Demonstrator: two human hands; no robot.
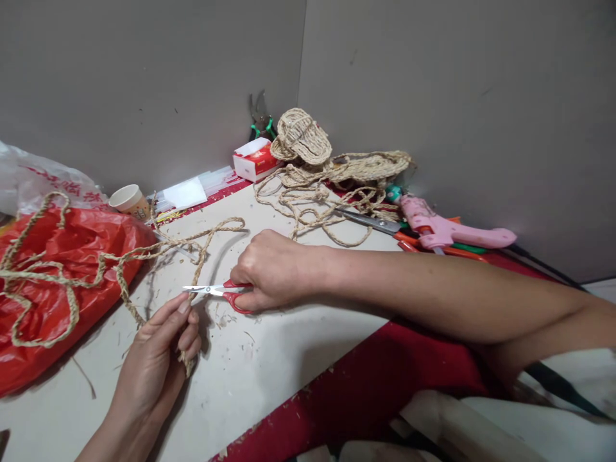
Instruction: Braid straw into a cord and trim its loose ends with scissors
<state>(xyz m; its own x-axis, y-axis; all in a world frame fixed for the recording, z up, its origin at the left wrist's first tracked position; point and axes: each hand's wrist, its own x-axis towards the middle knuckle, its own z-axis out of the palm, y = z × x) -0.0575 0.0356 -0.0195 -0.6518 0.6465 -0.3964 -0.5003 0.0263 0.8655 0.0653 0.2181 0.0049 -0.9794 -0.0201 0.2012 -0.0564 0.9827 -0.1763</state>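
My left hand [161,343] is closed on a braided straw rope [198,269], pinching it between thumb and fingers. A short end of the rope hangs below the fingers. Small red-handled scissors [225,293] are in my right hand [269,269], with fingers through the handle loops. Their blades lie across the rope just above my left fingertips. From there the rope runs up to a bend, then back left over a red plastic bag [110,234].
Coiled straw rope [370,168], a woven straw piece [303,135], a tissue box [253,160] and pruning shears [261,119] stand at the back. A pink glue gun [452,228] and larger scissors [373,221] lie right. A paper cup [129,200] stands left. Straw scraps litter the board [289,359].
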